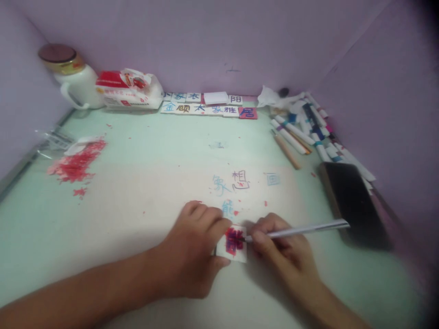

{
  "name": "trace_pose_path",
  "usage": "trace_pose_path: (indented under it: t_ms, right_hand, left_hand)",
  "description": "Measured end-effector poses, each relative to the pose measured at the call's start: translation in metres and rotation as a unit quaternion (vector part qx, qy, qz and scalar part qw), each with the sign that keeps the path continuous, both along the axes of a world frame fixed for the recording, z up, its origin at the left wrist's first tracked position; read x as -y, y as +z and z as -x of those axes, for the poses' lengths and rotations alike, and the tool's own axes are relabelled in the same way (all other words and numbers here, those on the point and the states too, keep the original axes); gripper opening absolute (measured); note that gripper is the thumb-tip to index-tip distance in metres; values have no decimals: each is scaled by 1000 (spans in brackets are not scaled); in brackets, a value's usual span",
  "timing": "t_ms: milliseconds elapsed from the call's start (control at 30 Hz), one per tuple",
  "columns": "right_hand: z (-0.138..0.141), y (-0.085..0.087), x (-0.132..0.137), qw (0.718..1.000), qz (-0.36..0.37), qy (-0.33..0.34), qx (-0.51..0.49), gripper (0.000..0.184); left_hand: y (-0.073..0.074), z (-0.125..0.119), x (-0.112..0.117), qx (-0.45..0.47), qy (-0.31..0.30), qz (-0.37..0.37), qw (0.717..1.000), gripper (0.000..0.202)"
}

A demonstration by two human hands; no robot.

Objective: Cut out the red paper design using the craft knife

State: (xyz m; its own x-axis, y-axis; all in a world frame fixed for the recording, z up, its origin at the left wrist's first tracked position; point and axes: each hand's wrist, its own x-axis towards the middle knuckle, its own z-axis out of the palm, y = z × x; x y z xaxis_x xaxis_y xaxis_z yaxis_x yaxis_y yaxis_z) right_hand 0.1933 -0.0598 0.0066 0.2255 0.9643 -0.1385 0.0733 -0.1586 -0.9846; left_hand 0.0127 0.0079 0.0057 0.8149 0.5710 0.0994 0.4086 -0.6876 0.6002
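Observation:
A small white square block, with a red and dark purple mark on its top face, lies on the table in front of me. My left hand grips it from the left, fingers at its far side and thumb at its near edge. In my right hand is a slim silver craft knife, pinched between thumb and fingers and slanting up to the right. Its dark tip touches or hovers just over the mark; blur hides which.
Red shavings lie at left near clear plastic wrap. Behind stand a white mug, a tissue pack and rows of lettered tiles. Several markers and a phone are at right. Characters are written on the tabletop.

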Motion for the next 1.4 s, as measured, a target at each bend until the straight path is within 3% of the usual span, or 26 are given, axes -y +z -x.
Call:
trace_pose_path:
  t_ms: [200,500,867,1200,1400]
  right_hand:
    - [0,1,0,1000,-8,12,5,25]
    - [-4,0,-4,997,9,-61,-42,31]
    - [-6,0,-3,998,10,-47,-31,33]
    - [-5,-4,5,999,-31,8,42,30]
    - [-5,-9,5,989,-97,64,95,22]
  left_hand:
    - [0,0,0,-3,-5,-2,1000,30]
    - [2,0,0,-12,-4,-4,1000,31]
    - [-2,1,2,0,22,-11,1000,35]
    - [-1,1,0,-3,8,-14,1000,34]
    - [-3,1,1,3,11,-27,1000,31]
